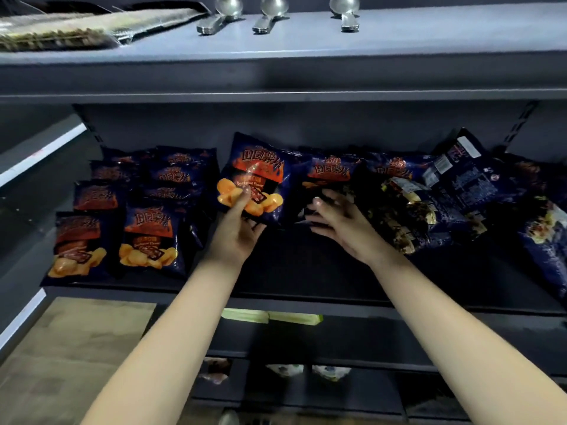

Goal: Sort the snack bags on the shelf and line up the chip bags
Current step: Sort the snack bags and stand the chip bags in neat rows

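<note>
The left hand (236, 231) grips a chip bag (256, 179) by its lower edge, thumb on the printed front and fingers behind, so the bag stands up with its face to the person. I think this hold makes it easy to check the kind and then to lay it flat, picture upward. The bag is lifted above the middle of the shelf (306, 268), between the tidy part and the untidy part. On the left, the rows of chip bags (150, 237) lie flat, each overlapping the next from far to near, all with the same side up, which seems to be the pattern to follow. The right hand (337, 223) is open, its fingers spread and touching the near edge of a second chip bag (331, 174), probably to hold it back or to take it next. To the right is the mixed heap (429, 204), with bags crossed over each other and one turned back side up, so the sorting looks only partly done. On the board above lie some metal spoons (227, 13).
</note>
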A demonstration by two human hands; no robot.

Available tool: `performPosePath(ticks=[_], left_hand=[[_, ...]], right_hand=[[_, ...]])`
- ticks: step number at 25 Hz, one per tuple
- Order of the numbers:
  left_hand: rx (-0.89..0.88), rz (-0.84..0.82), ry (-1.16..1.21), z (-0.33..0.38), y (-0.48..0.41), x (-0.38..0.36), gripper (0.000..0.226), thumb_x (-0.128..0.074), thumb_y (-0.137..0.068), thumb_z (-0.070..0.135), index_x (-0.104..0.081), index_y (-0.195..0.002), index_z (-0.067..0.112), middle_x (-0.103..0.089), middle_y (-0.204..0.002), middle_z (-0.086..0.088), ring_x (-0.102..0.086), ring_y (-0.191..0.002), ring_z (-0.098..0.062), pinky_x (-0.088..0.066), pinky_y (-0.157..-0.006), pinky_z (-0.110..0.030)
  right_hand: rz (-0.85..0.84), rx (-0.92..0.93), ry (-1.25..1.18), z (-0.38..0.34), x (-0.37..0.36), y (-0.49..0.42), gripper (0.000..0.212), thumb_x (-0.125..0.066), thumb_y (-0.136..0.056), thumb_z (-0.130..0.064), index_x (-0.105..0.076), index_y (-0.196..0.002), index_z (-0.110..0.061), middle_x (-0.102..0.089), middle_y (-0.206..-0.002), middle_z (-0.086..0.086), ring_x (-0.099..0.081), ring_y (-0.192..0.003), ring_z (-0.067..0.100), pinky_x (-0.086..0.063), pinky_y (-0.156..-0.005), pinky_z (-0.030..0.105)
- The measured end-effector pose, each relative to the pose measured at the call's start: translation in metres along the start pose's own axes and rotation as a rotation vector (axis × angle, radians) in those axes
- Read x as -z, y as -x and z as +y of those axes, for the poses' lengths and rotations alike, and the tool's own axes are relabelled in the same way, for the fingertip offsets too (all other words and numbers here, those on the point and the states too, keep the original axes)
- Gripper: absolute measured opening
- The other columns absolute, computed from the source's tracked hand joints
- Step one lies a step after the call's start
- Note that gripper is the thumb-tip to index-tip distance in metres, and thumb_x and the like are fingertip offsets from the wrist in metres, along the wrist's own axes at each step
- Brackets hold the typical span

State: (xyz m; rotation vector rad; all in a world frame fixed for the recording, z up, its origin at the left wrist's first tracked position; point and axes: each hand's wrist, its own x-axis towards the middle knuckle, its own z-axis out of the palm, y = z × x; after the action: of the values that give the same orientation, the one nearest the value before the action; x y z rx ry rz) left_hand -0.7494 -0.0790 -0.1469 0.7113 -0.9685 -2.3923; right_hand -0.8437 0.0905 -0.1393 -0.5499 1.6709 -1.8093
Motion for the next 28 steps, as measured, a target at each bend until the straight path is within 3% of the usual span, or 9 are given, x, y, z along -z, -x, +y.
performPosePath(ticks=[3, 5, 9, 12, 14, 18, 22, 25, 28], left_hand=[[0.065, -0.005, 0.07, -0.038, 0.016, -0.007, 0.022, -0.06, -0.087, 0.029, -0.062, -0.105, 0.016, -0.071, -0.097, -0.004, -0.068, -0.086, -0.014, -0.052, -0.081, -0.029], [0.065, 0.028, 0.084, -0.053, 0.022, -0.008, 0.023, -0.063, -0.084, 0.031, -0.062, -0.102, 0.018, -0.071, -0.097, -0.003, -0.068, -0.088, -0.014, -0.051, -0.073, -0.028], [-0.114, 0.057, -0.021, -0.023, 0.013, 0.015, 0.022, -0.064, -0.083, 0.032, -0.061, -0.104, 0.027, -0.068, -0.102, 0.001, -0.064, -0.095, -0.016, -0.052, -0.071, -0.028], [-0.305, -0.088, -0.611, 0.011, 0.009, 0.032, 0.045, -0.07, -0.079, 0.019, -0.053, -0.12, 0.025, -0.063, -0.115, 0.002, -0.06, -0.103, -0.009, -0.052, -0.081, -0.024], [-0.402, -0.136, -0.844, 0.013, 0.003, 0.038, 0.051, -0.07, -0.079, 0.007, -0.049, -0.126, 0.014, -0.061, -0.114, 0.0, -0.058, -0.1, -0.001, -0.05, -0.086, -0.018], [-0.428, -0.005, -0.854, 0.007, -0.019, 0.05, 0.057, -0.066, -0.081, 0.002, -0.044, -0.133, 0.011, -0.058, -0.124, -0.005, -0.055, -0.111, -0.01, -0.044, -0.099, -0.028], [-0.482, 0.091, -0.932, 0.006, -0.034, 0.051, 0.06, -0.059, -0.086, 0.003, -0.036, -0.14, 0.015, -0.055, -0.127, 0.0, -0.052, -0.115, -0.01, -0.036, -0.089, -0.014], [-0.596, 0.061, -1.06, 0.007, -0.042, 0.046, 0.078, -0.061, -0.087, 0.014, -0.014, -0.149, 0.014, -0.031, -0.15, -0.005, -0.033, -0.134, -0.013, -0.028, -0.107, -0.023], [-0.573, 0.074, -1.251, -0.001, -0.047, 0.054, 0.093, -0.063, -0.086, 0.02, 0.006, -0.147, 0.007, 0.007, -0.157, -0.011, 0.005, -0.143, -0.019, -0.002, -0.117, -0.031]], right_hand=[[-0.048, 0.027, -0.072, 0.011, -0.034, -0.004, 0.037, -0.057, -0.091, -0.021, -0.048, -0.127, -0.02, -0.064, -0.11, -0.004, -0.062, -0.099, 0.006, -0.05, -0.082, 0.021], [-0.018, 0.079, -0.142, 0.014, -0.047, -0.009, 0.031, -0.06, -0.089, -0.011, -0.055, -0.119, -0.018, -0.065, -0.114, 0.005, -0.063, -0.105, 0.017, -0.051, -0.088, 0.029], [0.059, 0.067, -0.083, 0.014, -0.039, -0.022, 0.03, -0.064, -0.086, -0.009, -0.057, -0.112, -0.021, -0.066, -0.108, 0.003, -0.063, -0.103, 0.02, -0.051, -0.086, 0.032], [0.015, 0.116, 0.144, 0.018, -0.03, -0.034, 0.046, -0.072, -0.08, -0.012, -0.053, -0.122, -0.013, -0.065, -0.113, 0.001, -0.062, -0.103, 0.013, -0.051, -0.092, 0.031], [0.022, 0.147, 0.288, 0.027, -0.037, -0.037, 0.054, -0.076, -0.076, -0.014, -0.05, -0.124, -0.014, -0.064, -0.113, -0.005, -0.06, -0.108, 0.012, -0.047, -0.098, 0.031], [-0.047, 0.138, 0.508, 0.045, -0.053, -0.042, 0.093, -0.081, -0.069, -0.023, -0.025, -0.144, -0.024, -0.052, -0.13, -0.012, -0.05, -0.119, 0.007, -0.038, -0.104, 0.028], [0.02, 0.102, 0.616, 0.046, -0.073, -0.059, 0.109, -0.077, -0.074, -0.019, 0.002, -0.15, -0.023, -0.048, -0.139, -0.005, -0.048, -0.123, 0.014, -0.035, -0.098, 0.02], [0.167, 0.088, 0.597, 0.042, -0.09, -0.075, 0.097, -0.065, -0.083, -0.013, 0.005, -0.15, -0.026, -0.055, -0.133, 0.004, -0.056, -0.115, 0.02, -0.039, -0.087, 0.018], [0.221, 0.032, 0.565, 0.042, -0.111, -0.096, 0.092, -0.058, -0.087, -0.008, 0.007, -0.15, -0.025, -0.05, -0.138, 0.009, -0.052, -0.119, 0.026, -0.038, -0.092, 0.023]])
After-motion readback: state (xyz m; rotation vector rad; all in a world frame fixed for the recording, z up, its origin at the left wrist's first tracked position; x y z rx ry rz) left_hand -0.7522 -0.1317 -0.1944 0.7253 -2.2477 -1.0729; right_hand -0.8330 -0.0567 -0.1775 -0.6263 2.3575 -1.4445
